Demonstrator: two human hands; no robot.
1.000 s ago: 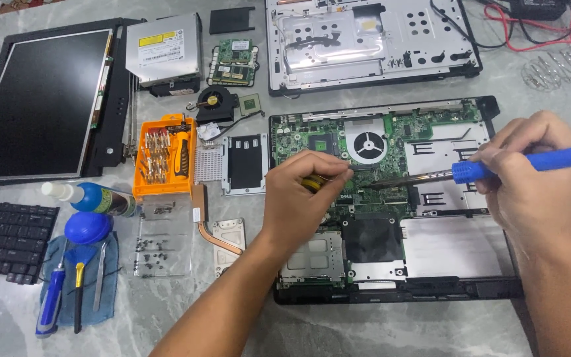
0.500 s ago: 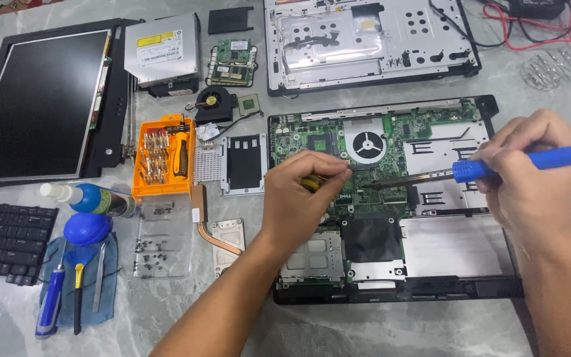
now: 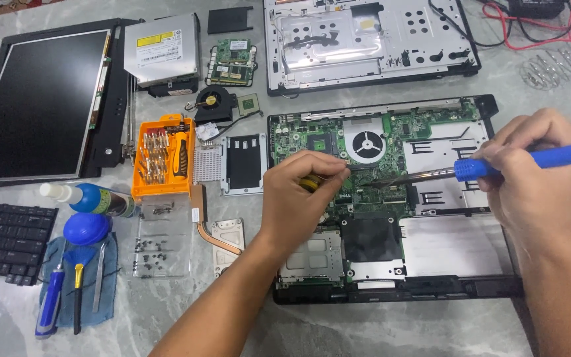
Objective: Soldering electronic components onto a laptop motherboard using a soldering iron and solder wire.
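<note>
The right hand (image 3: pixel 536 178) is clenched around the blue handle of a soldering iron (image 3: pixel 530 162), whose metal shaft runs leftward and slightly down to a tip over the middle of the green motherboard (image 3: pixel 312 139), just below the round cooling fan (image 3: pixel 367 143). The left hand (image 3: pixel 299 198) is curled over the same board with fingers pinched on a small yellow-and-black tool (image 3: pixel 310 184), most of it hidden under the fingers, its thin end pointing right toward the iron's tip. The board sits in the black laptop base (image 3: pixel 484 287), which lies on the grey marble table (image 3: pixel 365 330).

Above the base lies the silver laptop top frame (image 3: pixel 365 39), with red and black wires (image 3: pixel 530 33) at its right. Left of the base are a black-and-silver drive caddy (image 3: pixel 242 162), a copper heat pipe with its plate (image 3: pixel 223 235), and a loose black fan (image 3: pixel 211 102) beside a small square processor chip (image 3: pixel 249 104). 2 small green circuit cards (image 3: pixel 231 61) lie stacked above them.

An orange screwdriver bit case (image 3: pixel 163 158) stands open, its clear lid (image 3: pixel 162 244) holding loose dark screws. The silver optical drive (image 3: pixel 162 53) carries a yellow strip label and a white rectangular label on top. A blue bottle (image 3: pixel 94 198) with a white cap lies on its side, wearing a green-and-yellow label. Below it are a blue air blower (image 3: pixel 86 229) and a blue cloth (image 3: pixel 110 277) with a blue screwdriver (image 3: pixel 51 304). The black screen panel (image 3: pixel 34 99) and a detached keyboard (image 3: pixel 4 241) occupy the far left.
</note>
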